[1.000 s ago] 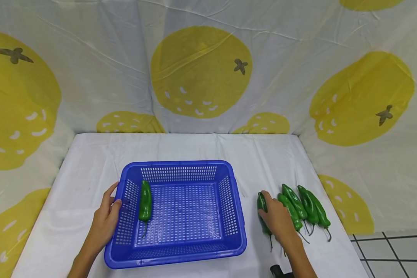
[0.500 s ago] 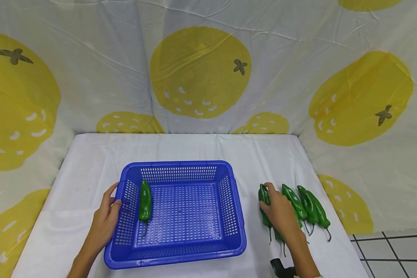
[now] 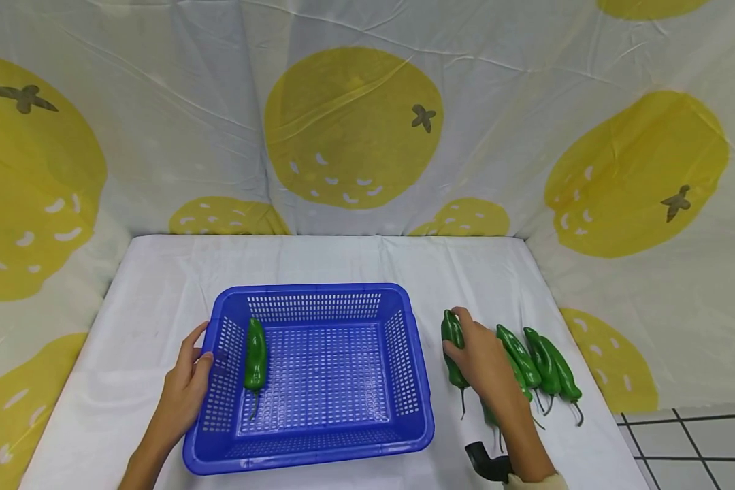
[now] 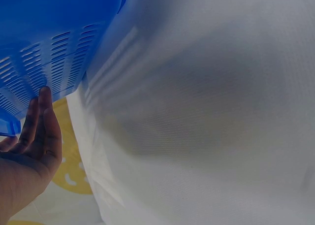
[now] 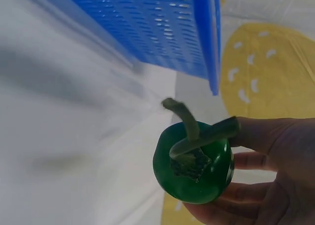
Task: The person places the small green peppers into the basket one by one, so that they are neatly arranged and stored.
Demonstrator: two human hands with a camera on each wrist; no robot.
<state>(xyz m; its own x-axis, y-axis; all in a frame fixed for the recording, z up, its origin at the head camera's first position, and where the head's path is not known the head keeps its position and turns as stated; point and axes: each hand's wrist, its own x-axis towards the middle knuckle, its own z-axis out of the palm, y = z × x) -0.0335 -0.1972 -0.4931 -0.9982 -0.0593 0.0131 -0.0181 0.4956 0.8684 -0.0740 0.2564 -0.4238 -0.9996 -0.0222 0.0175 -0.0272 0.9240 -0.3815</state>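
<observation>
My left hand (image 3: 186,384) grips the left rim of a blue plastic basket (image 3: 309,459), thumb at the rim. In the left wrist view its fingers (image 4: 45,99) lie against the outside of the slotted wall. One green chili pepper (image 3: 256,354) lies inside, near the basket's left wall. Right of the basket, my right hand (image 3: 486,357) holds another green pepper (image 3: 451,347), stem downward toward me. In the right wrist view the held pepper (image 5: 182,176) faces stem-end first; two stem-like pieces cross there, and I cannot tell whether a second pepper is behind.
Several green peppers (image 3: 545,364) lie to the right of the right hand, and one pepper (image 3: 490,414) is partly hidden under the forearm. A black curved object (image 3: 486,463) is by the right wrist. Patterned cloth (image 3: 355,129) walls the white table (image 3: 343,258).
My right hand has moved up and to the left with the pepper, away from the other peppers. The left hand and the basket stay in place.
</observation>
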